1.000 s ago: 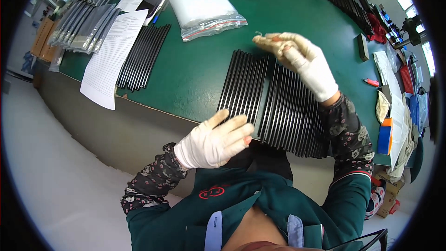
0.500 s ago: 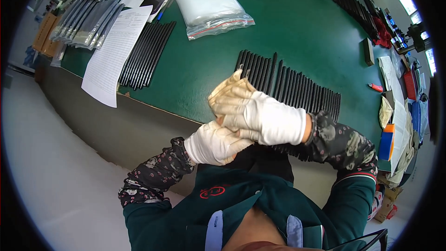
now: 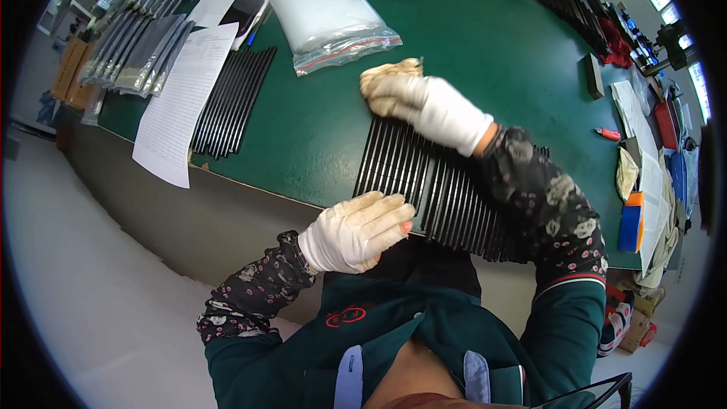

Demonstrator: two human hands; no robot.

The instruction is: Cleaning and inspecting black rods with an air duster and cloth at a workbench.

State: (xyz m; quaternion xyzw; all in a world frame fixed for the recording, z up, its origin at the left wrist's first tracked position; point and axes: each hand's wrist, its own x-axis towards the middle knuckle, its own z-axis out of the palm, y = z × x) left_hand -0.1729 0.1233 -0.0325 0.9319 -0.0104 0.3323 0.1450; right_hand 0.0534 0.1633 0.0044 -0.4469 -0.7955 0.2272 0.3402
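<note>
A row of thin black rods (image 3: 394, 163) lies side by side at the table's front edge, their near ends sticking out past it. At the far ends of the left-hand rods is my right hand (image 3: 447, 115), in a white glove, its fingers closed on a crumpled beige cloth (image 3: 390, 76). My left hand (image 3: 354, 233), also gloved, rests palm down by the near ends of the leftmost rods. Its fingers lie stretched out, and a bare fingertip shows. My right forearm hides part of the rods on the right.
Left on the green table (image 3: 318, 136) lie another row of black rods (image 3: 235, 102), a printed sheet (image 3: 182, 98) and bagged rods (image 3: 144, 49). A clear zip bag (image 3: 333, 15) sits farther back. To the right are a dark block (image 3: 593, 76) and a red-handled tool (image 3: 608, 134).
My hands have parted. The right one has moved up and away with the cloth to the rods' far ends; the left has flattened out by the near ends.
</note>
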